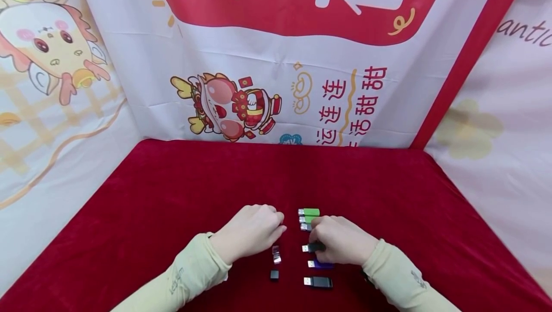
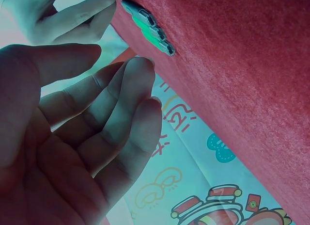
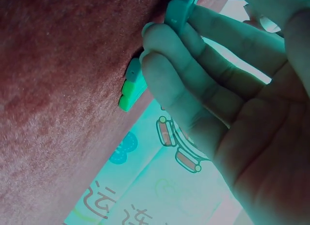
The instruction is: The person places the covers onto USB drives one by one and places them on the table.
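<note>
My right hand [image 1: 342, 242] pinches a black USB stick [image 1: 316, 247] between thumb and fingers, its metal plug pointing left. In the right wrist view that stick [image 3: 179, 14] sits at the fingertips, partly hidden by them. My left hand [image 1: 252, 228] hovers over the cloth with fingers loosely bent; the left wrist view shows nothing in its palm or between thumb and fingers. Beyond the right hand lie two green USB sticks [image 1: 312, 212] and a dark one [image 1: 305, 227], side by side. Nearer me are a blue-purple stick [image 1: 321, 264], partly covered by the hand, and another black stick [image 1: 321, 282].
Small clear caps [image 1: 276, 254] lie just below the left hand, with a black cap [image 1: 274, 275] nearer me. The red cloth [image 1: 207, 178] covers the table. Printed fabric [image 1: 258, 53] hangs at its back and on both sides.
</note>
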Motion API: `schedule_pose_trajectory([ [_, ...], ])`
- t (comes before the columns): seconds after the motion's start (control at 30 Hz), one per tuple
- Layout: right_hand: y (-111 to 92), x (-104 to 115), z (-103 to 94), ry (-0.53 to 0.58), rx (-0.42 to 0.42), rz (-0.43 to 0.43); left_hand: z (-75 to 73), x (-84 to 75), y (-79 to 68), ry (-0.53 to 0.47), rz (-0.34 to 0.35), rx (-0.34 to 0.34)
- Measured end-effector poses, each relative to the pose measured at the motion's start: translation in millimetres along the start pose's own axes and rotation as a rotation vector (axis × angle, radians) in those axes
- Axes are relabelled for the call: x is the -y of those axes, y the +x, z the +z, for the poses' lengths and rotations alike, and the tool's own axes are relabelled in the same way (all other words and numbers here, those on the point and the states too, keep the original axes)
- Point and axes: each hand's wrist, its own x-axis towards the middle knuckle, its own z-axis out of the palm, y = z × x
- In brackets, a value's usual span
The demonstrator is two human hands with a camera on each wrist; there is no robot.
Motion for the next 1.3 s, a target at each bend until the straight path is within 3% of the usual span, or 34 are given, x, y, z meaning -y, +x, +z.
schedule_pose_trajectory([
  [0.5, 3.3, 2.3, -4.0, 0.024, -0.019, -0.006, -0.6, 4.0, -2.5, 0.021, 0.014, -0.025],
  [0.7, 0.2, 1.1, -13.1, 0.079, -0.077, -0.023, -16.3, 14.0, -4.7, 0.062, -0.013, -0.120],
  [0.8, -1.7, 0.0, -19.4, 0.098, -0.125, -0.032, -25.9, 18.3, -5.6, 0.049, -0.043, -0.132],
  [0.97, -5.2, -1.3, -27.5, 0.094, -0.204, -0.045, -26.9, 21.2, -5.2, 0.024, -0.029, -0.082],
  [1.17, -7.8, -3.0, -32.0, 0.094, -0.252, -0.050, -10.5, 17.6, -4.8, -0.024, 0.035, 0.084],
  [1.3, -7.9, -3.3, -32.8, 0.094, -0.252, -0.047, -1.6, 10.3, -5.6, -0.018, 0.077, 0.136],
])
